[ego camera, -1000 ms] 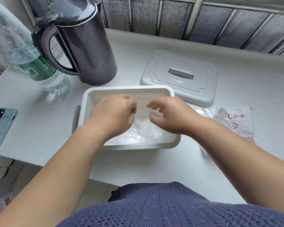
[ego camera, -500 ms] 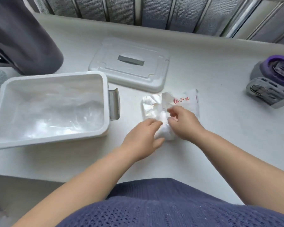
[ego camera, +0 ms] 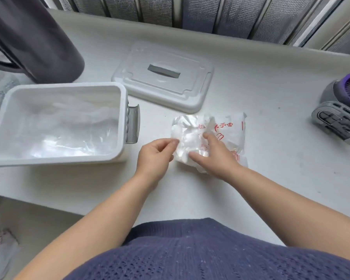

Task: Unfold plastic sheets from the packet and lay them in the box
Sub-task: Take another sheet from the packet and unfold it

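Observation:
The clear packet (ego camera: 230,132) with red print lies on the white table, right of the white box (ego camera: 122,110). Crumpled clear plastic sheets (ego camera: 187,130) bulge from the packet's left end. My left hand (ego camera: 155,156) pinches the left edge of these sheets between thumb and forefinger. My right hand (ego camera: 213,155) rests on top of the packet with spread, fairly straight fingers, pressing it down. Inside the box lie unfolded clear sheets (ego camera: 65,134) covering its floor.
The box's lid (ego camera: 192,87) lies flat behind the packet. A dark jug (ego camera: 34,37) stands at the back left, behind the box. A grey and purple device (ego camera: 339,114) sits at the right edge. The table's front edge runs just below the box.
Both hands left the box and moved right to the packet. Since half a second ago my left hand has taken the sheets' edge and my right fingers have spread over the packet.

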